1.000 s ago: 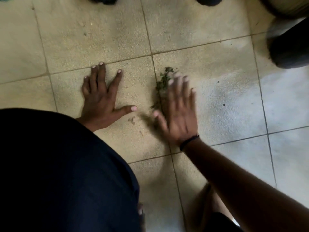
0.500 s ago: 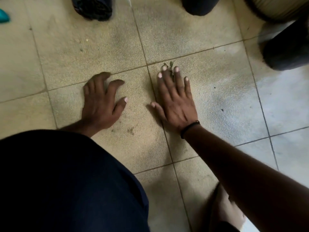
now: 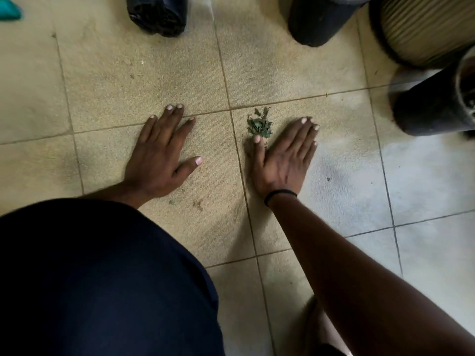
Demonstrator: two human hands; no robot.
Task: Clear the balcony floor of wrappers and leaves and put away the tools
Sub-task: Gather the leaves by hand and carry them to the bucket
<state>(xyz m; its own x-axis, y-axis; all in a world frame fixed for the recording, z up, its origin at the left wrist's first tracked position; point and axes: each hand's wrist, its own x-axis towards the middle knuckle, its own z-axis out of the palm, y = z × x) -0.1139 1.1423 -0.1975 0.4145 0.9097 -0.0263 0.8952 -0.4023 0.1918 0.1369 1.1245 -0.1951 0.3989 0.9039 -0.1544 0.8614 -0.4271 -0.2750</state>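
My left hand (image 3: 160,160) lies flat on the tiled floor (image 3: 108,78), fingers straight and spread, holding nothing. My right hand (image 3: 285,158) is flat on the floor too, fingers straight and together, with a black band (image 3: 279,195) at the wrist. A small pile of green leaves (image 3: 259,124) sits between my hands, just beside my right thumb. Dark pots (image 3: 318,19) stand along the far edge.

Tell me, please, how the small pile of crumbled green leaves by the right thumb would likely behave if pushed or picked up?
The small pile of crumbled green leaves looks loose and light, so it would probably scatter rather than slide together. The fragments seem dry and brittle, likely crumbling if pinched by the right hand.
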